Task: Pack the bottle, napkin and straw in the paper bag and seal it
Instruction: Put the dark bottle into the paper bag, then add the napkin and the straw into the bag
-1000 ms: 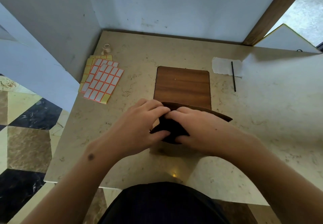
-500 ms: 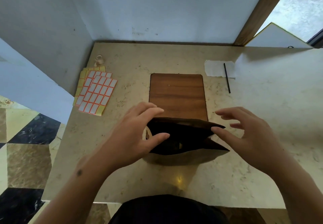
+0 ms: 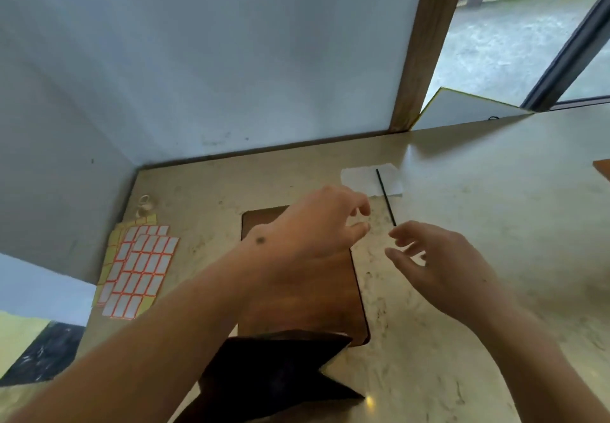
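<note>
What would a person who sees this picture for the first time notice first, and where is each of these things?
First come the two bare hands, the left hand and the right hand, both empty and reaching over the table toward the far right. There a thin black straw lies across a white napkin. At the near edge stands the dark paper bag with its mouth open, and sheets of red-bordered labels lie on the left.
</note>
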